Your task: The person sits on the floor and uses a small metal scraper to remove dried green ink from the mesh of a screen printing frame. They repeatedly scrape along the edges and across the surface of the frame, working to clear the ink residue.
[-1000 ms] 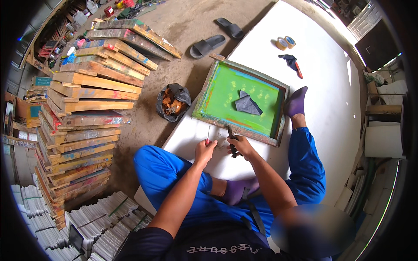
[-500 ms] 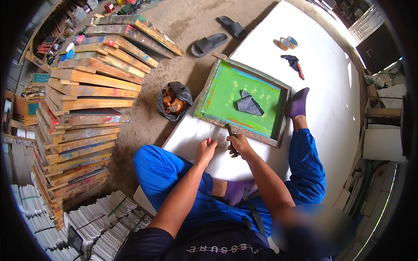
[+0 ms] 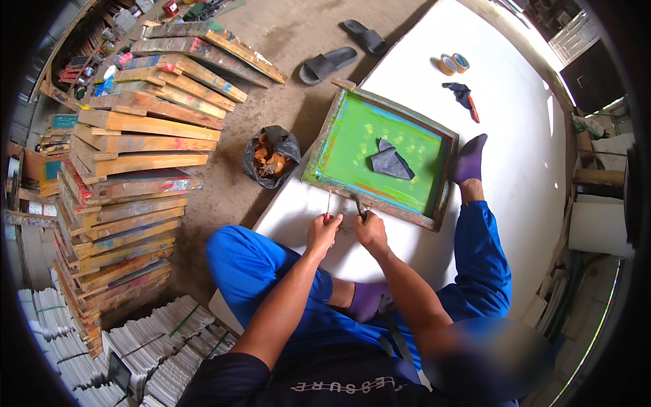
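Observation:
A silk-screen frame point(image 3: 369, 193) with wooden sides and a green mesh point(image 3: 407, 139) lies on a white board. A folded dark grey cloth point(image 3: 393, 166) rests on the mesh. Just below the frame's near edge, my left hand point(image 3: 322, 234) is closed around a screwdriver point(image 3: 328, 218) with a red handle, its thin shaft pointing at that edge. Beside it my right hand point(image 3: 371, 232) grips a black tool point(image 3: 359, 203), whose upper end reaches close to the frame's near side. My fingers cover most of that tool, so its kind is unclear.
Stacked wooden frames point(image 3: 152, 144) fill the left, with bundled paper point(image 3: 146, 346) below them. A black bag point(image 3: 254, 173) of orange-brown scraps stands beside the white board point(image 3: 515, 156). Farther off are sandals point(image 3: 329, 64), tape rolls point(image 3: 448, 65) and a dark cloth beside an orange-red tool point(image 3: 472, 108).
My right hand has turned and now covers the lower part of the black tool, which showed below it before. The left hand holds the screwdriver in nearly the same place.

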`<state>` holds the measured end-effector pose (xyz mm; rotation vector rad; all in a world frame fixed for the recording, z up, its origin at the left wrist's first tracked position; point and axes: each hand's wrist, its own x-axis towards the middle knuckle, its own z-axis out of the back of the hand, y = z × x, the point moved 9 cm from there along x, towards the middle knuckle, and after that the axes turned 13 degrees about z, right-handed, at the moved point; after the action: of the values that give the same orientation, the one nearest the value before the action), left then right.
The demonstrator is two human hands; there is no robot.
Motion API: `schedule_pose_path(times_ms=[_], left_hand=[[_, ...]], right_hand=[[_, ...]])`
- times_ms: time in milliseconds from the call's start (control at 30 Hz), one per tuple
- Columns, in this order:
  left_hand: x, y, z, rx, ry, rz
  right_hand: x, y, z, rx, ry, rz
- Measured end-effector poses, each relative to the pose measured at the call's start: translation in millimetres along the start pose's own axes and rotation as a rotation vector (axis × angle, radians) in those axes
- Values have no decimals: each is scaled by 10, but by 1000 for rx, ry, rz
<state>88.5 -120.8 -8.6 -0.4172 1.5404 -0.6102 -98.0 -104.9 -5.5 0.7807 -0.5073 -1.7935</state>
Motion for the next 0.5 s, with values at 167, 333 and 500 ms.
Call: schedule_pose_path(times_ms=[167, 333, 500], left_hand=[[37, 51, 58, -64, 40, -2], [77, 162, 13, -217, 211, 100], [189, 356, 84, -242, 175, 201]], right_hand=[[-177, 176, 45, 5, 108, 46], [-524, 334, -136, -9, 352, 196], [-597, 215, -273, 180, 530, 140]])
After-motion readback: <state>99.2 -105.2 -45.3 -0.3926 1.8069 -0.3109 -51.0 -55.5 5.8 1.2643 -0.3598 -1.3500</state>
